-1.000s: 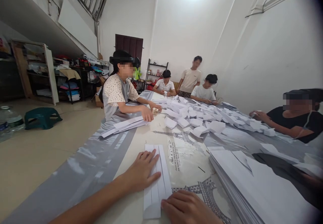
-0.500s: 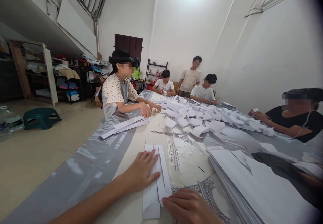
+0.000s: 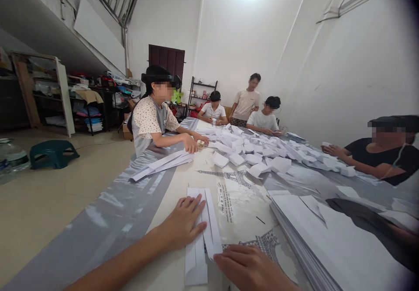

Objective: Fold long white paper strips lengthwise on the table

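Note:
Two long folded strips of white paper lie side by side in front of me, a left strip (image 3: 195, 256) and a right strip (image 3: 211, 225). Flat on their upper part rests my left hand (image 3: 185, 222), its fingers spread. My right hand (image 3: 250, 265) pinches the near end of the right strip between thumb and fingers. The two strips touch near the top and stand slightly apart at the near end.
A stack of white paper sheets (image 3: 330, 234) lies at the right. Many folded white paper pieces (image 3: 255, 149) are heaped mid-table. Beyond my left hand are more paper strips (image 3: 163, 164) beside a seated person (image 3: 157, 116). Other people surround the table (image 3: 137, 208).
My right hand has moved slightly right with the near end of the right strip, widening the gap between the strips. My left hand has stayed nearly still.

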`<state>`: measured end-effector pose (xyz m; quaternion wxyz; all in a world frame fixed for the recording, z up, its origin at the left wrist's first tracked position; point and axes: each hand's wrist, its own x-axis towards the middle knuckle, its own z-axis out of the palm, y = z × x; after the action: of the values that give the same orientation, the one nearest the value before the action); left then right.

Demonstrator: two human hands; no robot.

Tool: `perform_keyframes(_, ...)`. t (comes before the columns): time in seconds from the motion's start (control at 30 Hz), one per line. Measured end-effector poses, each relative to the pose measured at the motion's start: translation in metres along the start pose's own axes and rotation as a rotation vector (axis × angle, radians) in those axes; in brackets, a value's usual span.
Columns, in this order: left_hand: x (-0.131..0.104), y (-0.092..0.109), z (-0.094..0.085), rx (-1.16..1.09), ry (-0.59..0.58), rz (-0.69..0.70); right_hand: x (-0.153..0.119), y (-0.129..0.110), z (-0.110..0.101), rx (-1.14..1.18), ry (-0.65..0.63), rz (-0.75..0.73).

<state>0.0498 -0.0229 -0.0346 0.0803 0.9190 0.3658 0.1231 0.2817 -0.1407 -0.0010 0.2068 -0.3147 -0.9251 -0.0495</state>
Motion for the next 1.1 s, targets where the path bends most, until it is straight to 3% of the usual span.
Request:
perform_keyframes(0.33,0.001,0.004,-0.001,0.069,0.04,-0.005,0.001,-0.003,0.008,0.002,-0.024,0.058)
perform_keyframes(0.77,0.001,0.0,0.008,0.013,0.129,-0.002,0.006,0.0,0.003,0.079,0.306,0.03)
perform_keyframes(1.1,0.001,0.004,0.003,-0.026,0.181,-0.015,0.003,0.004,-0.008,0.067,0.582,0.051)
